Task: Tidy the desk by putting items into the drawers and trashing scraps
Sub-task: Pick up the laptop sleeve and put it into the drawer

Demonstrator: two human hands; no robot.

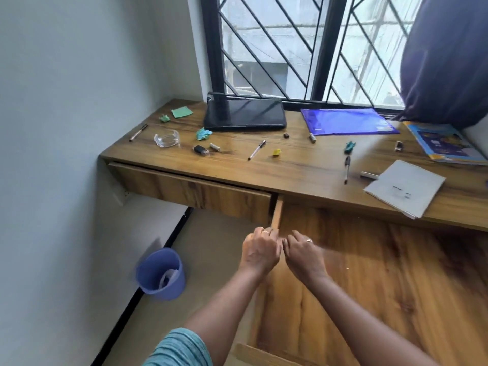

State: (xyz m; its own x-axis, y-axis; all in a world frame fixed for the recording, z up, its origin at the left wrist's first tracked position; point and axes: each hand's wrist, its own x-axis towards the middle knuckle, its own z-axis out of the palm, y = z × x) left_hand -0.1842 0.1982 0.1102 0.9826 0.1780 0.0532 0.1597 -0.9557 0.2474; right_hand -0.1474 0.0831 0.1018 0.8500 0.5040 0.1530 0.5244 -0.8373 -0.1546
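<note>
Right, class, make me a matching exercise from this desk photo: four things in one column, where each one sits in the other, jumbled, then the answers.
1. laptop
2. bin
3. white booklet
4. glass ashtray

A. on the floor
B. overhanging the front edge of the desk
C. closed, just below the window
D. between a pen and a crumpled green scrap

Pairs: 1-C, 2-A, 3-B, 4-D

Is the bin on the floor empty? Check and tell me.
No, the blue bin on the floor has white paper lying inside it.
</note>
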